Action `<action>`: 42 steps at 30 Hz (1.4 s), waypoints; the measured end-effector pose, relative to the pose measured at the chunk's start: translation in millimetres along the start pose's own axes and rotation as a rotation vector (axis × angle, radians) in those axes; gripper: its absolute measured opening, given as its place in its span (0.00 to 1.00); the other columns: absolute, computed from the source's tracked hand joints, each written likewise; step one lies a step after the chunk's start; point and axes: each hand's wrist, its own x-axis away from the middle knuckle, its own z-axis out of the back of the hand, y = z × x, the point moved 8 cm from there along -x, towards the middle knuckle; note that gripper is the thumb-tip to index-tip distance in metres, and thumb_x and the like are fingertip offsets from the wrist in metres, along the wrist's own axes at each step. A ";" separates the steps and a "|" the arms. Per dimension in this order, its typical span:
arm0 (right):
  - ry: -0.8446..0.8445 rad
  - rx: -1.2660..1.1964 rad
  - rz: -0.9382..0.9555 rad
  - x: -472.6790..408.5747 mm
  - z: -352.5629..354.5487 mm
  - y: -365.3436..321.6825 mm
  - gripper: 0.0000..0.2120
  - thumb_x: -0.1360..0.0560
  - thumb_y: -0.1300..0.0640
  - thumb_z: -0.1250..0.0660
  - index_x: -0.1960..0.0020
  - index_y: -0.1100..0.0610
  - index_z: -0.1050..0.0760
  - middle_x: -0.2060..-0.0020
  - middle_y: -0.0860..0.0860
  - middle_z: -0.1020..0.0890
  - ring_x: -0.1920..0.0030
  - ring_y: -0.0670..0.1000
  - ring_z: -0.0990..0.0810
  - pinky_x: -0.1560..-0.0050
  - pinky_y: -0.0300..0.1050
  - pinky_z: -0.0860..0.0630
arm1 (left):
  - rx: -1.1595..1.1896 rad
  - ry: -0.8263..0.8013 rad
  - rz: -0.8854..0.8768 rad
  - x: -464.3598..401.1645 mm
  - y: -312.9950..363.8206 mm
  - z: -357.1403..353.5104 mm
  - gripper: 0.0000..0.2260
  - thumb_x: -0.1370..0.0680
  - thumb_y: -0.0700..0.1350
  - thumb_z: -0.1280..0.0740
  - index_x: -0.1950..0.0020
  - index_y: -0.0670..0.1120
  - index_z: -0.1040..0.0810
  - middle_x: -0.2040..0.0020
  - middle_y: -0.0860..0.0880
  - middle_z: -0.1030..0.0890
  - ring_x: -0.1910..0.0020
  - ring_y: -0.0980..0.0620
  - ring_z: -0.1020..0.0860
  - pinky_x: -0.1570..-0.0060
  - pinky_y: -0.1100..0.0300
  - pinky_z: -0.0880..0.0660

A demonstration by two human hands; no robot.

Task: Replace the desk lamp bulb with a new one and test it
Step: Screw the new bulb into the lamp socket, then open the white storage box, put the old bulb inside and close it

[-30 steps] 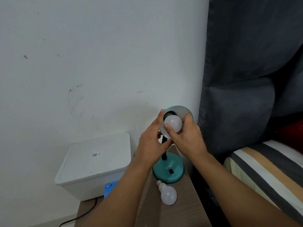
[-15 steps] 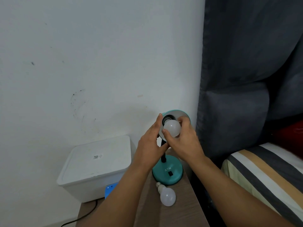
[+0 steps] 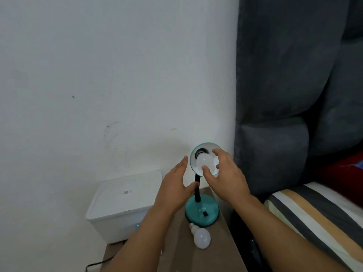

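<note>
A teal desk lamp (image 3: 202, 212) stands on a small wooden table (image 3: 222, 250), its shade (image 3: 204, 146) tilted toward me. A white bulb (image 3: 205, 161) sits in the shade's socket. My right hand (image 3: 225, 173) grips this bulb with thumb and fingers curled round it. My left hand (image 3: 174, 183) hovers just left of the shade with straight fingers, apart from it, its thumb near the black lamp neck (image 3: 197, 190). A second white bulb (image 3: 201, 237) lies loose on the table in front of the lamp base.
A white lidded box (image 3: 125, 201) stands left of the table against the white wall. A black cable (image 3: 98, 265) runs below it. A grey padded headboard (image 3: 284, 114) and a striped bed (image 3: 314, 216) fill the right side.
My left hand has let go of the lamp shade and drawn back to the left, fingers opened. My right hand stays on the bulb in the socket.
</note>
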 end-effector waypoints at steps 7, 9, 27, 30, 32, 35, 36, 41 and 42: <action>-0.030 -0.045 0.057 22.6 5.2 -31.7 0.26 0.23 0.44 0.34 0.28 0.46 0.38 0.31 0.43 0.28 0.42 0.47 0.23 0.45 0.45 0.24 | -0.049 0.085 0.062 37.7 -13.6 45.5 0.35 0.22 0.55 0.29 0.19 0.52 0.40 0.21 0.54 0.35 0.23 0.55 0.37 0.28 0.64 0.43; -0.059 -0.048 0.077 29.0 -1.2 -40.7 0.26 0.23 0.45 0.34 0.27 0.46 0.38 0.32 0.43 0.28 0.42 0.46 0.24 0.47 0.41 0.26 | -0.047 0.112 0.079 48.9 -20.7 57.0 0.34 0.22 0.56 0.30 0.19 0.52 0.39 0.21 0.54 0.34 0.23 0.55 0.36 0.28 0.64 0.42; -0.381 -0.146 0.067 62.9 -112.3 -77.2 0.26 0.23 0.50 0.32 0.28 0.48 0.35 0.32 0.45 0.28 0.40 0.46 0.25 0.43 0.43 0.26 | -0.055 0.159 0.335 129.4 -144.5 112.1 0.27 0.20 0.55 0.32 0.22 0.51 0.32 0.25 0.52 0.28 0.26 0.53 0.31 0.30 0.63 0.37; -0.435 -0.144 0.055 61.4 -134.5 -72.9 0.28 0.23 0.49 0.32 0.26 0.49 0.36 0.30 0.47 0.29 0.35 0.48 0.27 0.37 0.46 0.27 | -0.065 0.145 0.385 133.6 -172.5 114.9 0.29 0.20 0.56 0.32 0.22 0.48 0.33 0.24 0.50 0.29 0.25 0.52 0.32 0.30 0.63 0.39; -0.457 -0.130 0.049 57.4 -148.6 -68.4 0.30 0.24 0.47 0.31 0.25 0.50 0.38 0.29 0.48 0.30 0.32 0.49 0.29 0.35 0.44 0.29 | -0.083 0.153 0.407 134.3 -191.7 117.1 0.30 0.20 0.56 0.32 0.21 0.46 0.34 0.23 0.48 0.31 0.24 0.50 0.34 0.28 0.59 0.39; -0.455 -0.122 0.044 47.9 -165.7 -63.2 0.36 0.26 0.45 0.28 0.24 0.52 0.39 0.27 0.50 0.33 0.30 0.50 0.32 0.36 0.39 0.36 | -0.093 0.180 0.470 133.4 -219.6 120.6 0.35 0.21 0.60 0.32 0.19 0.46 0.39 0.20 0.48 0.37 0.21 0.49 0.41 0.23 0.53 0.42; -0.464 -0.125 0.028 45.2 -171.8 -60.1 0.38 0.27 0.44 0.28 0.23 0.52 0.41 0.26 0.50 0.34 0.28 0.50 0.34 0.35 0.38 0.38 | -0.096 0.181 0.496 131.8 -227.6 121.1 0.38 0.22 0.62 0.33 0.18 0.46 0.42 0.19 0.49 0.40 0.20 0.49 0.44 0.22 0.51 0.43; -0.573 -0.182 -0.121 38.0 -208.2 -35.8 0.55 0.33 0.36 0.25 0.19 0.50 0.53 0.21 0.47 0.43 0.22 0.50 0.43 0.27 0.47 0.41 | -0.056 0.098 0.601 117.6 -271.2 116.9 0.52 0.29 0.71 0.32 0.17 0.46 0.51 0.18 0.48 0.44 0.20 0.47 0.46 0.22 0.46 0.42; -0.593 -0.193 -0.132 37.2 -215.1 -33.3 0.56 0.34 0.36 0.25 0.19 0.51 0.54 0.21 0.46 0.43 0.23 0.49 0.42 0.28 0.46 0.41 | -0.035 0.071 0.607 114.7 -277.9 115.1 0.55 0.31 0.73 0.31 0.17 0.46 0.52 0.18 0.48 0.44 0.20 0.47 0.46 0.23 0.45 0.42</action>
